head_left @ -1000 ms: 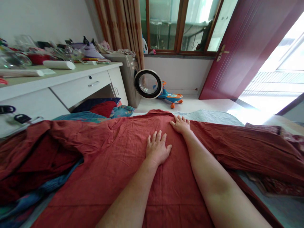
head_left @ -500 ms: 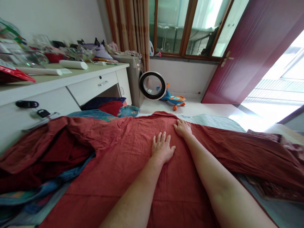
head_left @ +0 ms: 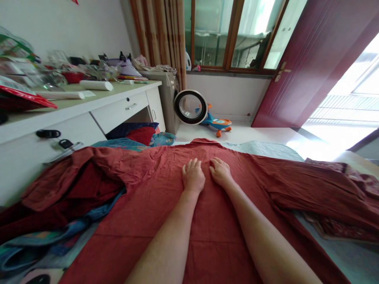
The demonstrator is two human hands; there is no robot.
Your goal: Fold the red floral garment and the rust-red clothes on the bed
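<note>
Both my palms press flat, fingers together: left hand (head_left: 193,176) and right hand (head_left: 219,172) side by side on the red shirt (head_left: 166,197), its collar (head_left: 204,141) at twelve o'clock, length running toward six.

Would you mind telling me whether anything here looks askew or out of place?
The red garment is bunched and rumpled at its left side, over blue cloth. The washing machine door stands open.
</note>
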